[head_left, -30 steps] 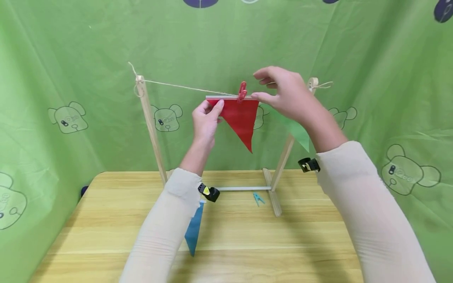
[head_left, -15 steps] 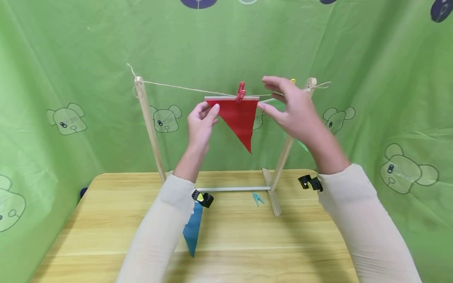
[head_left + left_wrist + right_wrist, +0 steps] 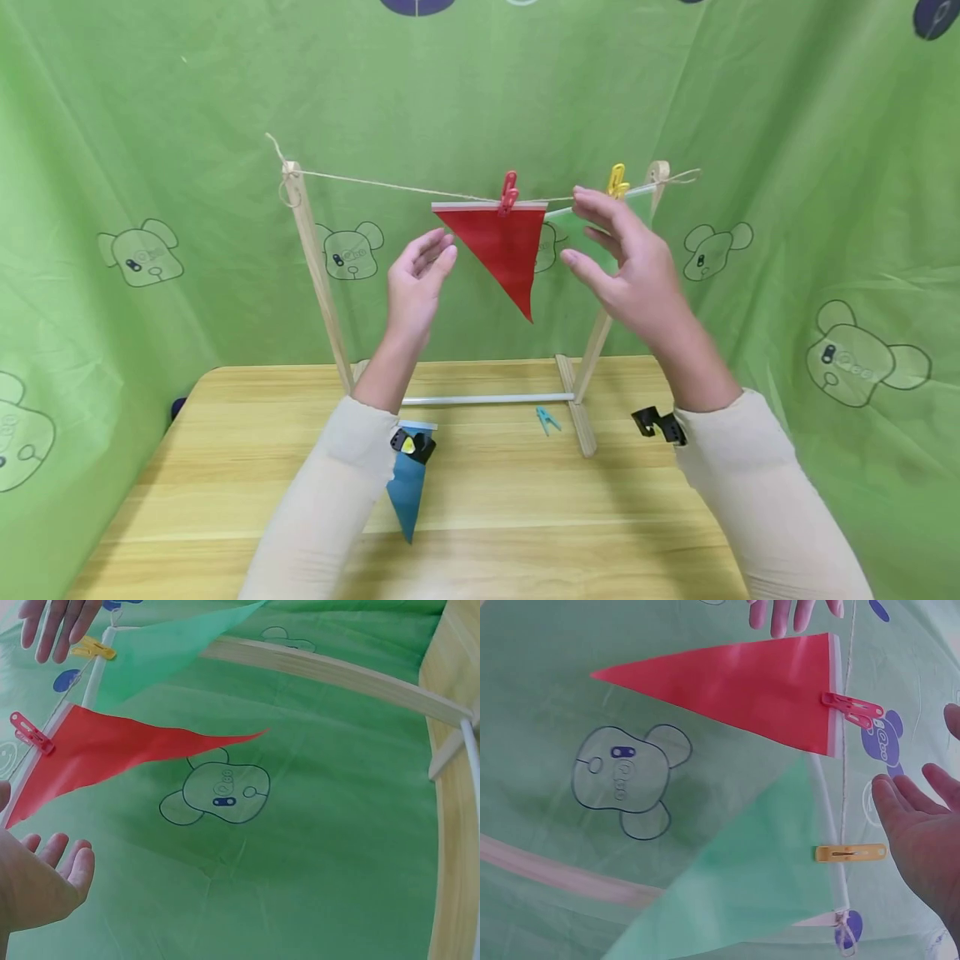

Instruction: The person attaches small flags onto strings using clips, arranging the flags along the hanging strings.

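Where a clip point(image 3: 508, 193) pinches twine point(image 3: 390, 183), a red pennant point(image 3: 501, 246) (thin, triangular) hangs.

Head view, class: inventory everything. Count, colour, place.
Table: 1, wooden, below
Stand: 1, wooden, on table
Rod: 1, white, stand's base
String: 1, beige, across stand
Middle flag: 1, red, on string
Right flag: 1, green, on string
Loose flag: 1, blue, on table
Middle peg: 1, red, on string
Right peg: 1, yellow, on string
Loose peg: 1, turquoise, on table
Backdrop: 1, green, behind
Devices: 2, black, on sleeves
Sleeves: 2, cream, on arms
Left hand, right hand: 2, bare, flanking middle flag
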Tool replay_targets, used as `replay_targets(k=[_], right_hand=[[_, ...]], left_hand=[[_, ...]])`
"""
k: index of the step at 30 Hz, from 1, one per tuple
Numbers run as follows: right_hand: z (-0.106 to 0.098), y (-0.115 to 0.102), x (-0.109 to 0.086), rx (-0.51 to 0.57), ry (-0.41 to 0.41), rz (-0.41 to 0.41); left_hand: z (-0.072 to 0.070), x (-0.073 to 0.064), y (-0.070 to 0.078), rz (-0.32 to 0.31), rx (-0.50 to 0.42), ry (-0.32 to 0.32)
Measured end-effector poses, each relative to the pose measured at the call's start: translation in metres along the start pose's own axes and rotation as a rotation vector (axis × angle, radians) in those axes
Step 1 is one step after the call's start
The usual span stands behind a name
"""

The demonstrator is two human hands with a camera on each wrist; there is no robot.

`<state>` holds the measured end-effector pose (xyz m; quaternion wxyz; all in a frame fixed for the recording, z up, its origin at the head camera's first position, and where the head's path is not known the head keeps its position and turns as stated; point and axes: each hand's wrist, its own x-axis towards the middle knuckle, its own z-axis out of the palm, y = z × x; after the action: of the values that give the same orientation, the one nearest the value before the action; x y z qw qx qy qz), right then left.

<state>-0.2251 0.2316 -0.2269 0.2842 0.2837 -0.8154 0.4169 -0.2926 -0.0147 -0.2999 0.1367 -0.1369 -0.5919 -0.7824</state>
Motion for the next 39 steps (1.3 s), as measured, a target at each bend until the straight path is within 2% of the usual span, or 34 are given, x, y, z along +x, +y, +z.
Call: replay_targets(k=[7, 12, 23, 33, 39], right_hand=[[0.007, 0.010, -0.024, 0.074, 0.041, -0.017], [0.013, 0.017, -0.040, 0.128, 0.067, -0.034], [0.027, 0.041, -0.074, 0.201, 0.126, -0.043], [0.041, 0.069, -0.106, 0.196, 0.129, 0.050], [0.051, 0.083, -0.121, 0.122, 0.134, 0.128]], left_hand=[[-0.013, -0.016, -0.006, 0.013, 0.110, -0.062], [-0.024, -0.027, -0.012, 0.038, 0.182, -0.071], [-0.050, -0.049, -0.026, 0.036, 0.273, -0.100], [-0.075, -0.066, -0.037, 0.063, 0.384, -0.139], [-0.087, -0.075, -0.045, 0.077, 0.545, -0.171]])
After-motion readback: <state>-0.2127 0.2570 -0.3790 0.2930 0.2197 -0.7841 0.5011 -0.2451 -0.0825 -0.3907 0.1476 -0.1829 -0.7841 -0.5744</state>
